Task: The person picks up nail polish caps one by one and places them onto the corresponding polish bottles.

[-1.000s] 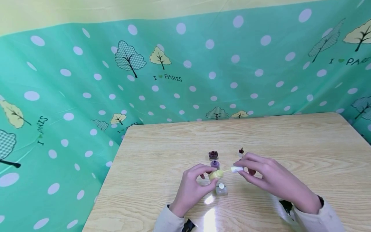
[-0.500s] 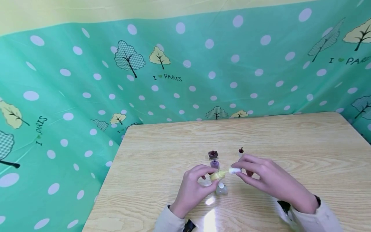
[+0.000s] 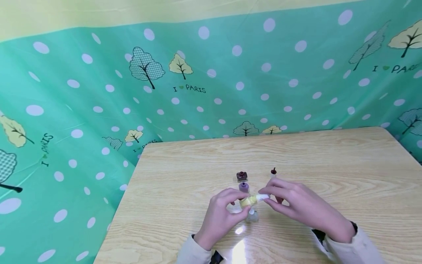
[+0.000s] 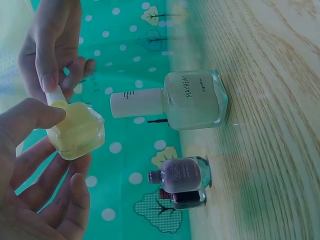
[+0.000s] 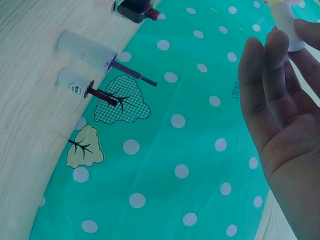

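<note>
My left hand (image 3: 221, 214) pinches a glass bottle of yellow nail polish (image 4: 77, 132) between thumb and fingers, tilted above the table. With thumb and fingertips my right hand (image 3: 296, 201) holds a white nail polish cap (image 5: 285, 22). The cap sits against the bottle's neck, and its brush is out of sight. Just below the yellow bottle stands a capped bottle of clear or pale polish (image 4: 192, 100), upright on the table. Whether the cap is fully seated on the neck I cannot tell.
Behind the hands stand an uncapped purple polish bottle (image 3: 244, 187) and an uncapped dark red one (image 3: 242, 176). Two removed caps, one with a purple brush (image 5: 87, 49) and one with a dark red brush (image 5: 75, 82), stand brush-up on the wooden table (image 3: 184, 161).
My right hand has moved left, bringing the cap to the bottle's neck. The yellow brush stem, earlier visible between cap and bottle, is now hidden. The left hand has barely shifted.
</note>
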Tool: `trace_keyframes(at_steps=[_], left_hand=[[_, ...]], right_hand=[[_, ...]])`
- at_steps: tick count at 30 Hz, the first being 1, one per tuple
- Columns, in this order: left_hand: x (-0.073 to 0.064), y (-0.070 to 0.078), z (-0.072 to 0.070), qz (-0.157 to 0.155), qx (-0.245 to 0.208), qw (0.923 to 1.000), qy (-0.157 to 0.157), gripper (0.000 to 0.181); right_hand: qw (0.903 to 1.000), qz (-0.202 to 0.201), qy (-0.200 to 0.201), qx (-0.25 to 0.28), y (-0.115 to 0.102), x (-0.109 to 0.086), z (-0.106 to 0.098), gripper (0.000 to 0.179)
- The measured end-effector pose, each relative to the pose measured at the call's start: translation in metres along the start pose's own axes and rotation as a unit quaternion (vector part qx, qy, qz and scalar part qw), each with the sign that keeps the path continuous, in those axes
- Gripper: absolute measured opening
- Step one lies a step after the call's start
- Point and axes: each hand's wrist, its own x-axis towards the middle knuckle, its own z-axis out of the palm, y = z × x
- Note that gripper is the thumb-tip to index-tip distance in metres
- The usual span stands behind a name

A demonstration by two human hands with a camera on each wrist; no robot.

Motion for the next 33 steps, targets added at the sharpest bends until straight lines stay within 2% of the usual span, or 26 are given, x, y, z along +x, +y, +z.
trace_keyframes(at_steps=[7,15,22,27,30,33], left_hand=[[-0.001,0.002,0.001,0.013,0.023,0.9997,-0.001,0.027],[0.0,0.002,0.003,0.028,0.042,0.9987,0.008,0.028],[-0.001,0.004,0.004,0.031,0.048,0.9984,0.0,0.029],[-0.001,0.002,0.005,0.042,0.057,0.9975,0.004,0.03],[-0.002,0.001,0.006,0.041,0.058,0.9975,0.003,0.031],[-0.001,0.001,0.006,0.032,0.054,0.9981,-0.001,0.031]], right_hand=[[0.9998,0.011,-0.016,-0.001,0.0,0.001,0.006,0.014],[0.9983,0.047,-0.033,-0.009,0.0,0.001,0.009,0.007],[0.9955,0.077,-0.038,-0.04,-0.003,0.003,0.012,0.018],[0.9942,0.083,-0.034,-0.059,-0.002,0.004,0.015,0.03],[0.9936,0.087,-0.034,-0.064,-0.001,0.003,0.016,0.029],[0.9932,0.098,-0.037,-0.05,0.0,0.002,0.014,0.02]])
